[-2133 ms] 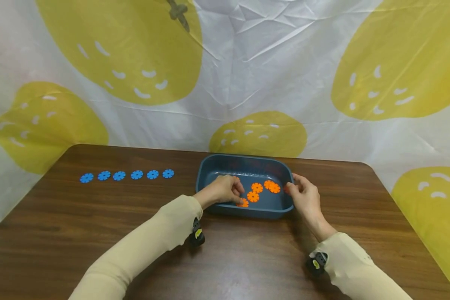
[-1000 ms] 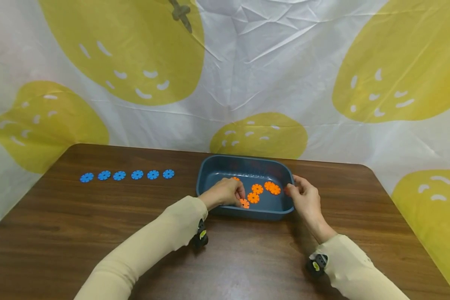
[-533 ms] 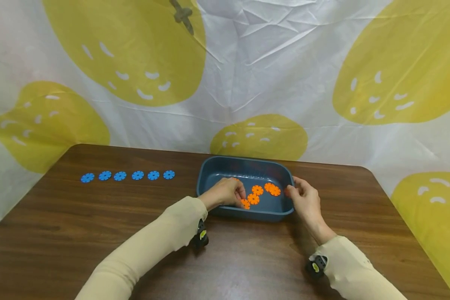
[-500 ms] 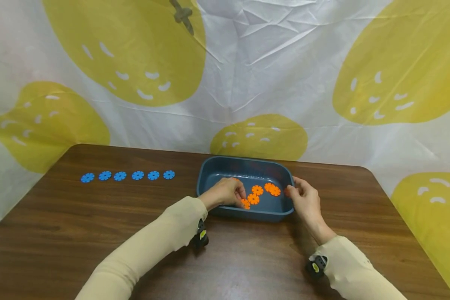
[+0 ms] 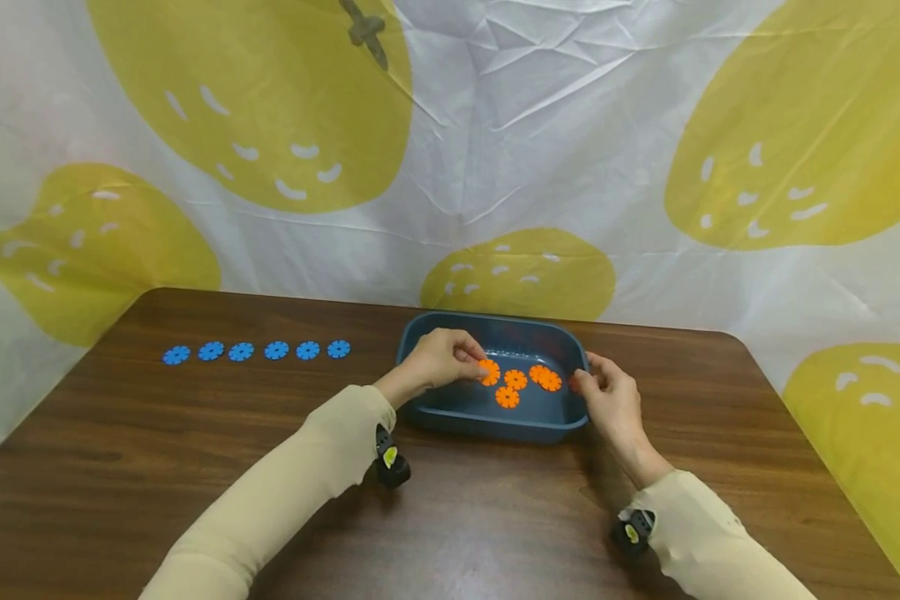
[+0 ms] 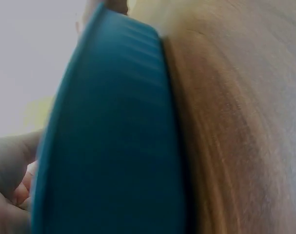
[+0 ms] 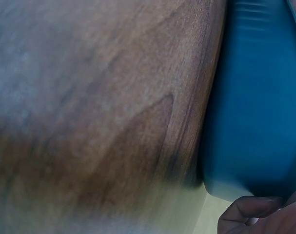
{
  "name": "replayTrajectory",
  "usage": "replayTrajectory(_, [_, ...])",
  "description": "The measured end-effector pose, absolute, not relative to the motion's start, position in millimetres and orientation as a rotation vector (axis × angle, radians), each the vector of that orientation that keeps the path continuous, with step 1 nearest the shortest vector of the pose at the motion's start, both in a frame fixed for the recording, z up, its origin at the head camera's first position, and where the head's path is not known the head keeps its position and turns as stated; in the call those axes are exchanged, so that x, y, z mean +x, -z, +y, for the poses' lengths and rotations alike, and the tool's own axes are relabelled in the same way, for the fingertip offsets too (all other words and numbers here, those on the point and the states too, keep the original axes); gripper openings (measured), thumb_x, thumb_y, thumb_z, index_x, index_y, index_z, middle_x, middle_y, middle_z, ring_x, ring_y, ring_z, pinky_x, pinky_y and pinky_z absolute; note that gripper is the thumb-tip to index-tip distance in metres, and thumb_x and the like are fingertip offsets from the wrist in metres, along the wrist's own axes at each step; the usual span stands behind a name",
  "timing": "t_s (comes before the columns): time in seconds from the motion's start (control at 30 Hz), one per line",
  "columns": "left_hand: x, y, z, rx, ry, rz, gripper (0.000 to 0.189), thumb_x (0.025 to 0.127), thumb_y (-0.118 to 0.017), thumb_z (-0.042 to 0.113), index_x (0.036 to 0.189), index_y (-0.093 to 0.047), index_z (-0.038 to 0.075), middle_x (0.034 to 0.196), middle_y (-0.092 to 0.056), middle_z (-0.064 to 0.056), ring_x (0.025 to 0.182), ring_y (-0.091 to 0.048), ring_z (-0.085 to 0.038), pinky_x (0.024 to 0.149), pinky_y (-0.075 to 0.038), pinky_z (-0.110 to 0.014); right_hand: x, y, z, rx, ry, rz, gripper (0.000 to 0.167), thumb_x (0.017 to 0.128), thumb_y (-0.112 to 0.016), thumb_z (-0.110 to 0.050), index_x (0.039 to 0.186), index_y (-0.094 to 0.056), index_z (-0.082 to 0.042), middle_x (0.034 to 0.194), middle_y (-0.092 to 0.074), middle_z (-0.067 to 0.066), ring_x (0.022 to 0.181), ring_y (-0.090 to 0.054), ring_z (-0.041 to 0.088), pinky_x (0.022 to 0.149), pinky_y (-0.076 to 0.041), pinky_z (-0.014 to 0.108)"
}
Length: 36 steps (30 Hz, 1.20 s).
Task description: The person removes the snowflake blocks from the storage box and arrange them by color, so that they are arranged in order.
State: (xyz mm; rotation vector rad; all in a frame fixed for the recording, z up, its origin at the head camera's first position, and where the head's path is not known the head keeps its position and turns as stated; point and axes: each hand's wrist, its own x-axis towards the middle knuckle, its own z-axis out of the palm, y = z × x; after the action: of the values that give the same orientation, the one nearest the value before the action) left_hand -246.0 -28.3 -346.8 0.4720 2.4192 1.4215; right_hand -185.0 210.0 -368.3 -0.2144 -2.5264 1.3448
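Along the bottom of the head view, the brown wooden bench [image 5: 487, 525] is spreading across the foreground, with the cream left sleeve [image 5: 270, 504] slanting up from the lower left and the cream right sleeve [image 5: 723, 533] from the lower right. A black wrist camera [image 5: 392, 460] is sitting at the left cuff, and a second wrist camera [image 5: 633, 531] at the right one.

Farther in, right of centre, the blue-grey basin [image 5: 495, 424] is standing on the bench. The right hand [image 5: 617, 408] is gripping its right rim, thumb on the inner side; the right wrist view is showing that hand at the lower right, against the basin's corner. The left hand [image 5: 438, 358] is pinching one orange disc [image 5: 491, 372] between thumb and fingers over the basin's interior. Beside it, two loose orange discs [image 5: 507, 397] are lying on the basin floor, and an overlapping orange pair [image 5: 551, 381] is lying nearer the right wall.

At left, six blue discs [image 5: 241, 352] are forming a row on the bench. Behind everything, a white cloth [image 5: 457, 150] printed with yellow fruit is hanging in creases.
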Motion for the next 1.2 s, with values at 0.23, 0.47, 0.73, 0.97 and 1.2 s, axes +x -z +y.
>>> replayTrajectory(0.23, [-246, 337, -53, 0.360, -1.670, 2.295, 0.024, 0.084, -0.070, 0.009, 0.106, -0.063, -0.001, 0.094, -0.067, -0.015, 0.095, -0.065, -0.038, 0.081, -0.054, -0.043, -186, 368, 210, -0.215, -1.368, -2.532, 0.037, 0.094, -0.054, -0.012, 0.127, -0.054, 0.003, 0.084, -0.068, 0.019, 0.084, -0.069, 0.026, 0.062, -0.045, 0.007])
replayTrajectory(0.47, [-248, 332, -88, 0.222, -1.806, 2.282, 0.026, 0.087, -0.067, 0.009, 0.110, -0.061, -0.002, 0.096, -0.068, -0.014, 0.082, -0.067, -0.023, 0.085, -0.053, -0.043, -187, 367, 209, -0.207, -1.380, -2.529, 0.037, 0.094, -0.054, -0.011, 0.127, -0.053, 0.005, 0.084, -0.067, 0.021, 0.086, -0.069, 0.029, 0.063, -0.045, 0.007])
replayTrajectory(0.73, [-253, 341, -143, 0.088, -1.867, 2.317, 0.031, 0.088, -0.066, 0.012, 0.114, -0.057, -0.004, 0.081, -0.066, 0.004, 0.074, -0.065, -0.010, 0.076, -0.055, -0.030, -188, 367, 209, -0.211, -1.378, -2.544, 0.038, 0.095, -0.052, -0.011, 0.129, -0.052, 0.004, 0.088, -0.066, 0.024, 0.089, -0.068, 0.032, 0.064, -0.045, 0.007])
replayTrajectory(0.97, [-250, 362, -175, -0.074, -1.820, 2.322, 0.033, 0.090, -0.063, 0.013, 0.117, -0.055, -0.004, 0.088, -0.064, 0.002, 0.081, -0.065, -0.010, 0.078, -0.054, -0.025, -187, 367, 210, -0.231, -1.378, -2.550, 0.038, 0.095, -0.052, -0.012, 0.130, -0.052, 0.003, 0.090, -0.066, 0.024, 0.090, -0.067, 0.032, 0.064, -0.046, 0.008])
replayTrajectory(1.2, [-247, 379, -193, -0.129, -1.691, 2.380, 0.032, 0.091, -0.062, 0.012, 0.117, -0.056, -0.005, 0.092, -0.066, -0.004, 0.076, -0.064, -0.006, 0.073, -0.055, -0.022, -187, 365, 209, -0.222, -1.383, -2.532, 0.037, 0.094, -0.054, -0.011, 0.128, -0.053, 0.004, 0.083, -0.067, 0.019, 0.086, -0.069, 0.027, 0.062, -0.045, 0.007])
